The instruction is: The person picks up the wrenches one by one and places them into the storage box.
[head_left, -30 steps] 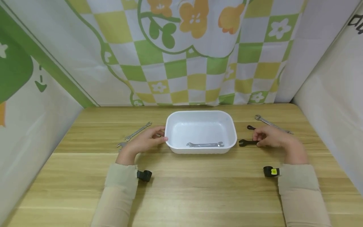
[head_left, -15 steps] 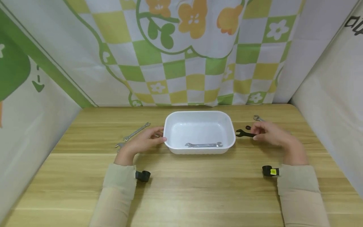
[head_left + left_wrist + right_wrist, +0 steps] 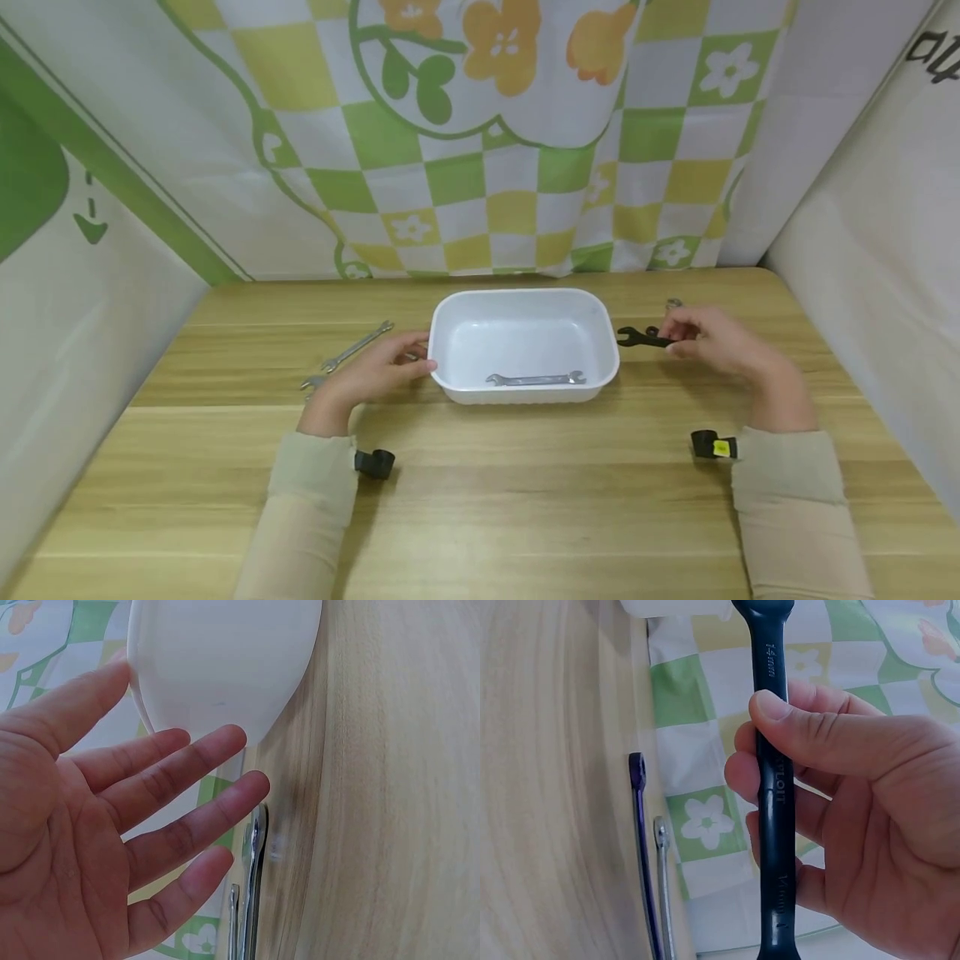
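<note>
My right hand [image 3: 708, 337] pinches a black open-end wrench [image 3: 776, 817] marked 14mm between thumb and fingers. One jaw end of it points at the right side of a white plastic tub [image 3: 525, 298], close by the rim in the head view. Inside that tub, near its front wall, lies a silver open-end wrench [image 3: 536, 380]. My left hand [image 3: 375, 371] is at the tub's left side, thumb at the rim. In the left wrist view its fingers are spread and loosely extended, gripping nothing.
Left of the tub lie a silver wrench [image 3: 358, 346] and another silver wrench [image 3: 312, 382], partly hidden by my left wrist. Beyond my right hand are a dark wrench [image 3: 641, 825] and a silver wrench [image 3: 664, 877]. A patterned curtain [image 3: 457, 179] hangs behind the wooden table [image 3: 525, 500].
My right hand has taken the black wrench up off the table and carried it back and leftward, toward the tub. The left hand has stayed at the tub's side.
</note>
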